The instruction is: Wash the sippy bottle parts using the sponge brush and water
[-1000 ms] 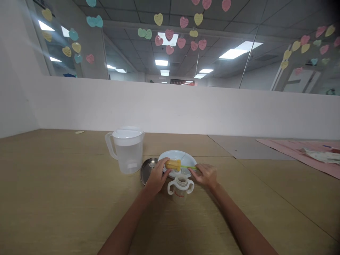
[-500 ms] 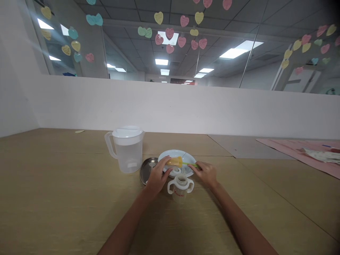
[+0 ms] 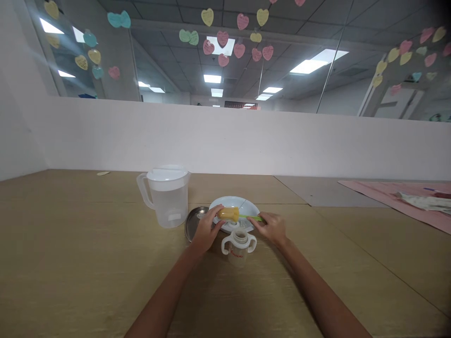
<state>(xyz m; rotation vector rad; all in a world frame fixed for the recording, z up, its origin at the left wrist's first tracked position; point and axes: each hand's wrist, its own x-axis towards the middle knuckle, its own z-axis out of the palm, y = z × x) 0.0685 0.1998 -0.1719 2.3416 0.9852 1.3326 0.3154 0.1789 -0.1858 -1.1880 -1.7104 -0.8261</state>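
Note:
My left hand (image 3: pixel 207 230) grips a small yellow-orange cup-like piece (image 3: pixel 229 214), lying sideways over a white plate (image 3: pixel 234 202). From the right, my right hand (image 3: pixel 272 227) pinches a thin green stick (image 3: pixel 252 217) whose far end reaches the mouth of the yellow piece; its tip is hidden inside. Just below both hands stands an open, clear bottle with two white handles (image 3: pixel 238 249) and red print. A white ring-shaped part (image 3: pixel 230 226) rests on the plate near the bottle's rim.
A lidded, translucent pitcher (image 3: pixel 170 202) stands at the left behind my left hand. Beside it is a round metal dish (image 3: pixel 192 223), partly covered by that hand. A pink cloth (image 3: pixel 373 191) with a white item on it lies at the far right.
The yellow piece has turned slightly and shifted a little left in the view. Both hands keep their holds. The whole view has shifted slightly.

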